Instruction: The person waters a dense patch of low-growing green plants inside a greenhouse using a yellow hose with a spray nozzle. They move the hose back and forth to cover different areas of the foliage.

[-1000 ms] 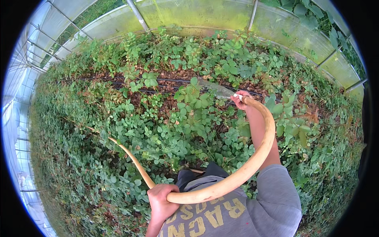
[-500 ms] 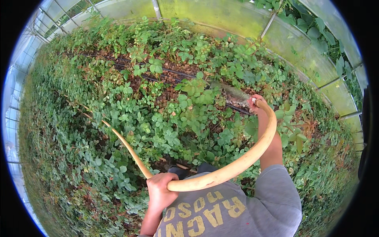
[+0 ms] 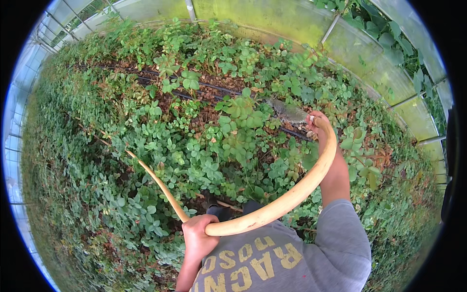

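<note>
A thick, pale yellow hose (image 3: 277, 207) curves in a wide arc in front of my body. My left hand (image 3: 198, 233) is wrapped round it near my waist, and from there the hose runs off to the far left among the leaves. My right hand (image 3: 317, 122) grips the hose's end, out at the right. From that end a fan of water spray (image 3: 287, 112) goes leftward onto the bed. Under the spray lie leafy green plants (image 3: 241, 114) and brown leaf litter.
Black drip lines (image 3: 219, 88) run across the bed between the plants. A curved, algae-stained greenhouse wall (image 3: 272, 22) with metal posts closes off the far side. Broad-leaved vines (image 3: 389, 41) hang outside it at the upper right. Dense foliage surrounds my legs (image 3: 221, 211).
My right hand and the hose end have shifted slightly, and the arc of the hose has moved a little left. The left hand keeps its hold. Water still sprays out.
</note>
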The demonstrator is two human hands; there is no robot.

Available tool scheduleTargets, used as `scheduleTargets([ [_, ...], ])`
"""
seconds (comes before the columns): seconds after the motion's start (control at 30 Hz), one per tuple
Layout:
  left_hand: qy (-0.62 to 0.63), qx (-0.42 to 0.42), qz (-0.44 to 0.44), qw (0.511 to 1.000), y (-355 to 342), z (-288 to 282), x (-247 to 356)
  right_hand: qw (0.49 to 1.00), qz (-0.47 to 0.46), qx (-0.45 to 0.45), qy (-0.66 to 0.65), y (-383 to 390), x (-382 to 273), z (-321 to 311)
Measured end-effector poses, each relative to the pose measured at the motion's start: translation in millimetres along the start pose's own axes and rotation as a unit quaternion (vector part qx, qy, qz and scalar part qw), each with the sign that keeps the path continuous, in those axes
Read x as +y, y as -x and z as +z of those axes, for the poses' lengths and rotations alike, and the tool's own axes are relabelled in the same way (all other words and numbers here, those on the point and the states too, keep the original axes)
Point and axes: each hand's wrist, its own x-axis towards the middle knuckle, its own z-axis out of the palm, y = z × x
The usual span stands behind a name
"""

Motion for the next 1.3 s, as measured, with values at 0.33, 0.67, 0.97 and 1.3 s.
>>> scheduleTargets([
  [0.33,-0.017,0.008,0.001,1.000,-9,0,4,0.961,0.153,-0.179,-0.144,-46,6,33],
  [0.67,-0.012,-0.022,0.024,0.999,-19,5,6,0.980,0.106,-0.141,0.089,-41,-3,-24],
  [0.97,0.057,-0.012,0.030,0.998,-55,-35,-34,0.917,0.302,-0.262,-0.005,-72,-37,130],
  [1.3,0.108,-0.024,0.034,0.993,-82,-68,-67,0.883,0.357,-0.295,0.075,-79,-45,249],
])
